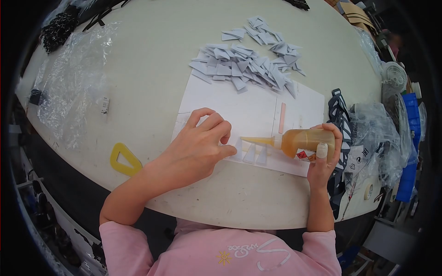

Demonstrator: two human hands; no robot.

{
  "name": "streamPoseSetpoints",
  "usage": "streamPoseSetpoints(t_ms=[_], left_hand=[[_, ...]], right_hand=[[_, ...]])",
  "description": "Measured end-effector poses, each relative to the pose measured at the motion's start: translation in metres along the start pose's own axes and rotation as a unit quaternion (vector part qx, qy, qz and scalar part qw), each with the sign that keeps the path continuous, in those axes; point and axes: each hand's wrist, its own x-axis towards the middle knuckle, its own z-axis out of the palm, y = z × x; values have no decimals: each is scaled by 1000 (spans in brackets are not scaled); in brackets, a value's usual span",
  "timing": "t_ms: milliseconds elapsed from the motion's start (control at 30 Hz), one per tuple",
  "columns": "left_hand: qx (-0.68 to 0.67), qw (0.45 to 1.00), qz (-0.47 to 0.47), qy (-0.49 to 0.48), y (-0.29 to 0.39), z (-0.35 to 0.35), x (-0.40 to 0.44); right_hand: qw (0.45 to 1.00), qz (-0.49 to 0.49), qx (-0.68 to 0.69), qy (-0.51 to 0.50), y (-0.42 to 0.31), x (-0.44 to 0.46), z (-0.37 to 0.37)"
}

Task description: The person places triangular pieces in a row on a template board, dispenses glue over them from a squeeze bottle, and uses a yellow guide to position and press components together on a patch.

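left hand [200, 145]: over white sheet's [260, 103] near-left part, fingers curled, can't tell whether pinching | right hand [326, 154]: fingers wrapped round amber bottle [299, 140], over sheet's right edge | pale wedges [261, 155]: on sheet's near side

Bottle label [305, 155] too small to read, black bundle [297, 3] cropped at top

Saw amber in the bottle [298, 137], red diamonds [301, 155] on its label [306, 152], pale grey pieces [237, 70], a yellow triangle [120, 148], and a pink, sun-printed shirt [198, 253].
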Motion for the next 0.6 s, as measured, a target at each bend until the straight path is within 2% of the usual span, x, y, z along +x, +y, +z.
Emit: streamPoseSetpoints(t_ms=[600], left_hand=[[2, 1000, -16, -14, 2, -2, 2]], right_hand=[[1000, 19, -1, 7, 1, 2, -3]])
